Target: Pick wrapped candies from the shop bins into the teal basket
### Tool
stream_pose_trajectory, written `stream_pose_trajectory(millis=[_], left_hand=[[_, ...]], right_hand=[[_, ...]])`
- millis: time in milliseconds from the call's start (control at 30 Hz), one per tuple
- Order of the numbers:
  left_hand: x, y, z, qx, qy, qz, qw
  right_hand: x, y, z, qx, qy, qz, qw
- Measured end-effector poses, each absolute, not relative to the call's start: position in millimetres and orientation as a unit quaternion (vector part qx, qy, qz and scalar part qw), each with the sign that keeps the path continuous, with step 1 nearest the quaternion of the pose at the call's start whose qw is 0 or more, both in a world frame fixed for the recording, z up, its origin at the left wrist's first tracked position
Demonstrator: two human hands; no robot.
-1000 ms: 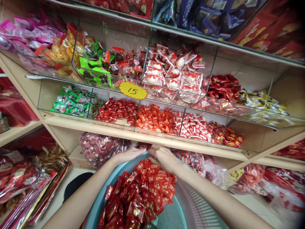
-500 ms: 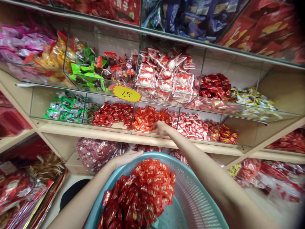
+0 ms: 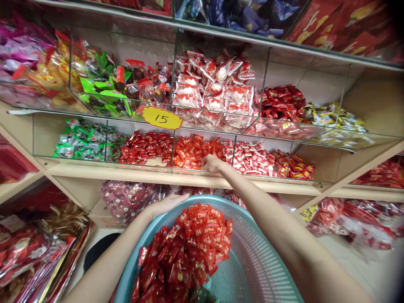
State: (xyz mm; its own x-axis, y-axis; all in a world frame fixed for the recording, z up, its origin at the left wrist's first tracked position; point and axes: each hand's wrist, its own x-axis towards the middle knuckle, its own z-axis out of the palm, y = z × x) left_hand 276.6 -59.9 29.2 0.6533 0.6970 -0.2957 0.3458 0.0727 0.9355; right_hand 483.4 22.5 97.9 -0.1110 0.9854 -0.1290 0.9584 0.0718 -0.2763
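Note:
A teal perforated plastic basket [image 3: 265, 248] is in front of me, partly filled with red and orange-red wrapped candies [image 3: 189, 248]. My left hand [image 3: 168, 203] lies along its far rim and holds it, with the fingertips partly hidden. My right hand [image 3: 212, 163] reaches over the basket into a clear shelf bin of orange-red wrapped candies [image 3: 189, 153]. Its fingers are curled down among these candies, near the bin's front wall. Whatever is between those fingers is hidden. A few green wrappers [image 3: 205, 294] show low in the basket.
Bins of dark red candies [image 3: 145, 147] and pink-and-white candies [image 3: 249, 158] flank the right hand. Above hangs a yellow price tag [image 3: 162, 117] marked 15. A wooden shelf edge [image 3: 132, 172] runs below the bins. Bagged goods [image 3: 126, 200] sit underneath.
The view has tipped down slightly, so the shelves sit higher in the picture. My right hand stays in the same bin, its fingers more curled. Green wrappers now show in the basket.

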Motion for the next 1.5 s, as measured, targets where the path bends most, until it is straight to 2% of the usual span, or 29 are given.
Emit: stream_pose_trajectory(millis=[233,333,433,500,800,1500], left_hand=[[276,-55,20,0.688,0.377,0.155,0.601],[277,-56,21,0.675,0.373,0.160,0.616],[278,-60,24,0.649,0.370,0.159,0.645],[279,-61,27,0.642,0.371,0.152,0.654],[279,-58,27,0.705,0.392,0.134,0.575],[276,-51,13,0.720,0.376,0.151,0.563]], right_hand=[[504,-9,127,-0.645,-0.761,0.027,0.063],[516,-43,132,-0.586,-0.799,-0.029,0.135],[524,-86,119,-0.493,-0.839,0.017,0.231],[527,-111,102,-0.446,-0.859,0.043,0.247],[537,-140,46,-0.434,-0.884,0.062,0.165],[529,-140,30,-0.434,-0.891,0.049,0.125]])
